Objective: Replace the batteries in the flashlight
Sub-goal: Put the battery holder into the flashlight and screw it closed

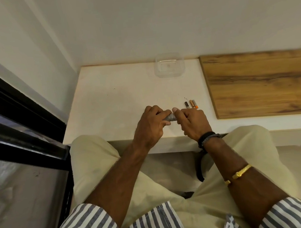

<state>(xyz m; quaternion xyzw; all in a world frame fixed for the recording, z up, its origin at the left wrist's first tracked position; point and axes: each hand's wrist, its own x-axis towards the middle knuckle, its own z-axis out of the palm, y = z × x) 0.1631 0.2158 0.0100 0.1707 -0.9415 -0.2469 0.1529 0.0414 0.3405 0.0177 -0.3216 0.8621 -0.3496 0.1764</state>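
Both hands, left & right, closed round flashlight; batteries just right of it on surface

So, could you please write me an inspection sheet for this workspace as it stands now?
Surface: white tabletop, wooden board at its right.
Job's things: grey flashlight held off the table; three batteries side by side just beyond the right hand.
Clutter: clear plastic container at the far edge, apparently empty.
Hands: left hand and right hand each grip an end of the flashlight.
Cables: nothing seen.
Surroundings: white wall, dark frame at left.
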